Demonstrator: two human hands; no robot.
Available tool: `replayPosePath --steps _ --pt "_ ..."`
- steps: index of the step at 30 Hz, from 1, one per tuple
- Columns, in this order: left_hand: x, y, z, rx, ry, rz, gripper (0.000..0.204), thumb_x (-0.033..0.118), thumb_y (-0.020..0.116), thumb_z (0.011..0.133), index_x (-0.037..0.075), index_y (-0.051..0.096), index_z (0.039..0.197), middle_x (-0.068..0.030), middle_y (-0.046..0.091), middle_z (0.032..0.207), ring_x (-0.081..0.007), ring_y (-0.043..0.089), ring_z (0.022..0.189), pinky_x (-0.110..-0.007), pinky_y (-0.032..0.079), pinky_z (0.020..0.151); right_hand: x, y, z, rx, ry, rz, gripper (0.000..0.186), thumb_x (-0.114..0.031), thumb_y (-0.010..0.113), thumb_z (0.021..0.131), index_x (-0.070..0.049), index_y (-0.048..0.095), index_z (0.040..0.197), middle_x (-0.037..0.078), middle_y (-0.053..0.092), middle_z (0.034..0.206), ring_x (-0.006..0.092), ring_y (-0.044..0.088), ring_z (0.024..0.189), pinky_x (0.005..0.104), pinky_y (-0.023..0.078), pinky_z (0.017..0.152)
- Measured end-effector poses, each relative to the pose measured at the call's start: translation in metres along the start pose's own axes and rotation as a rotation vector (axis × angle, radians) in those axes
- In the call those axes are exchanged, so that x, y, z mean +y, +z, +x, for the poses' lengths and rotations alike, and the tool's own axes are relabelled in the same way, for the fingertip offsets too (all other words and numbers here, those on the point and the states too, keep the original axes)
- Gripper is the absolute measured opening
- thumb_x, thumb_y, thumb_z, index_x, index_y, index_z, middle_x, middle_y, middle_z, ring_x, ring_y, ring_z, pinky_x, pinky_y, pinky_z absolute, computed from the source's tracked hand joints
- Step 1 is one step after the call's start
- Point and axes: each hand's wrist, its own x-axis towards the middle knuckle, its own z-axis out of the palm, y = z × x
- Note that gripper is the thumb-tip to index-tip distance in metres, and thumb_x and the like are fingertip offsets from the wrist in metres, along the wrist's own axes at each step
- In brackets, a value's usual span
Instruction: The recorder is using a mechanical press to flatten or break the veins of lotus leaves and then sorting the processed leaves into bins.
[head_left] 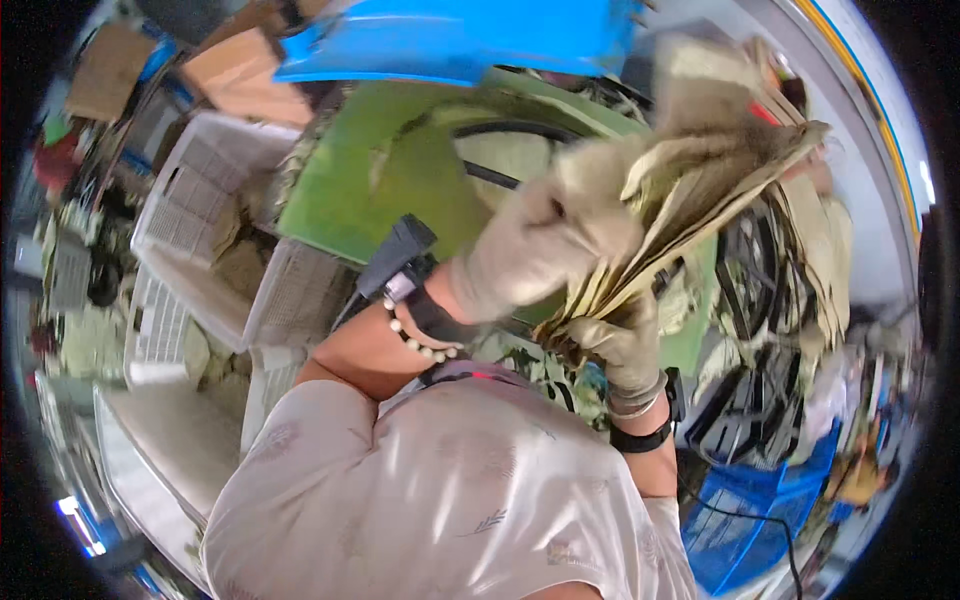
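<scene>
Beside a white slatted plastic crate [182,195], above a flat green tabletop [335,190], a pale-gloved left hand [555,235] curls, blurred, against a fanned, brownish bundle of layered sheets [705,185], its grip unclear, while the pale-gloved right hand [630,350] clasps the lower end, seemingly keeping it together.

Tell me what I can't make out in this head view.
Left hand: finger detail, blurred in the head view.
Right hand: some fingers, hidden by the layered bundle, head view.
Blue sheet: far part, cut off by the head view's top edge.
</scene>
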Motion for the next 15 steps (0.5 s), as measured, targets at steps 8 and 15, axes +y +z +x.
replayPosePath --steps 8,15 --pt "-0.117 -0.011 0.005 -0.445 -0.082 0.846 0.045 0.045 0.052 0.104 0.003 0.064 0.111 -0.0147 0.065 0.102 -0.0271 0.064 0.1 -0.04 0.048 0.091 0.001 -0.041 -0.065 0.213 -0.368 0.52 0.068 -0.016 0.079 0.074 -0.005 0.049 0.133 0.0 0.047 0.092 0.0155 0.045 0.079 0.0385 0.038 0.08" --pt "-0.138 -0.001 -0.001 -0.398 0.085 1.209 0.037 0.035 0.063 0.092 0.007 0.062 0.116 -0.0135 0.064 0.113 -0.0355 0.064 0.094 -0.044 0.048 0.083 -0.008 -0.132 -0.217 0.827 -0.577 0.366 0.057 -0.029 0.067 0.086 -0.005 0.049 0.134 0.002 0.054 0.095 0.0172 0.053 0.084 0.0351 0.044 0.077"
